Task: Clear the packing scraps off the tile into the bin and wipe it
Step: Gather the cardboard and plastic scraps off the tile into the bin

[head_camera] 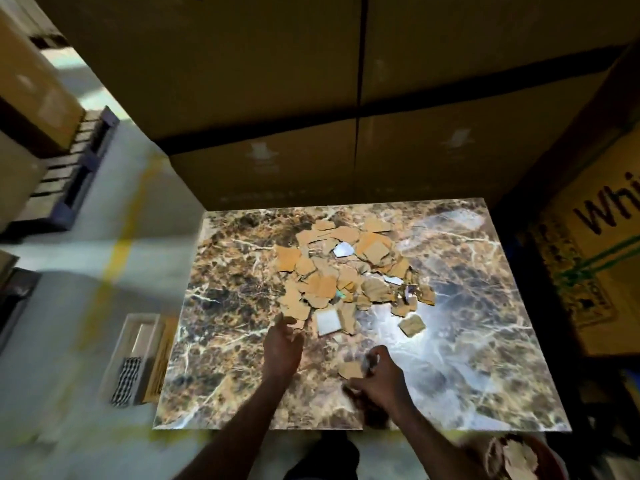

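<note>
The job looks barely begun. A large marbled tile [242,368] lies flat, and a heap of torn cardboard scraps [346,271] with a few pale bits still covers its middle and far part, with one loose square scrap [411,324] just right of the heap's near edge. The left hand [282,348] reaches to the near-left edge of the heap, fingers curled loosely and partly spread at a scrap; whether it has a grip is unclear. The right hand [377,379] sits nearer, closed around a small scrap [350,369] and something pale, though blur hides the detail. At the near-right corner, off the tile, a reddish bin [519,457] already holds a few scraps, so some have probably gone in. Most of the heap remains to be moved, and no wiping cloth can be made out; the wipe is not yet started.
</note>
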The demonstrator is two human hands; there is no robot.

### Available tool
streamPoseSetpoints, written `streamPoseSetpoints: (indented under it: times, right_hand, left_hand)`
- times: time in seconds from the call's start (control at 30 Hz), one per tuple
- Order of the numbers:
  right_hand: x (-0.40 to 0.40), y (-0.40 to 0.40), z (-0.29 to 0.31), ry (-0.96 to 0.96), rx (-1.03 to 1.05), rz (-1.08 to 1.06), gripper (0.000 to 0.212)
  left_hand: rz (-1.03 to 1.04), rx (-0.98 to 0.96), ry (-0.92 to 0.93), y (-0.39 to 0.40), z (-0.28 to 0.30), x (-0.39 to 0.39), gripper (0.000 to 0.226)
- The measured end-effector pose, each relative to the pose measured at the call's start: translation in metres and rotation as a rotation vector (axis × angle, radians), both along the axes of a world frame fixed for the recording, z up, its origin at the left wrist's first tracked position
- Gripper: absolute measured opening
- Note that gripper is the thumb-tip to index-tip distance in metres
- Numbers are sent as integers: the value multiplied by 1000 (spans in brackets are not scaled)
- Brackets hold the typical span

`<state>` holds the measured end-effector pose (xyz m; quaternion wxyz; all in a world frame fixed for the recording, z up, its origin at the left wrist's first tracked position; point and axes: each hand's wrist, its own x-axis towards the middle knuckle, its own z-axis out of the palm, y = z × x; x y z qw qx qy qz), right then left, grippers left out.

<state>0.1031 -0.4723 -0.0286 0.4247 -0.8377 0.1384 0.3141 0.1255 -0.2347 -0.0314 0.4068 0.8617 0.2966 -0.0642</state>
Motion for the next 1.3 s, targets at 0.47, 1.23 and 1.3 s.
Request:
streamPoseSetpoints:
  times: [0.47,1.23,1.3]
  right_hand:
    - [63,36,-29,-105,-207,-10,65]
    - [107,78,-34,-77,-11,-130,75]
    - [109,76,-33,-56,-7,-132,76]
  left_hand:
    - [-179,90,193,45,-29,95,93]
    - [-222,-184,148,1,-39,77,57]
    - [-201,-201,114,-1,-33,75,58]
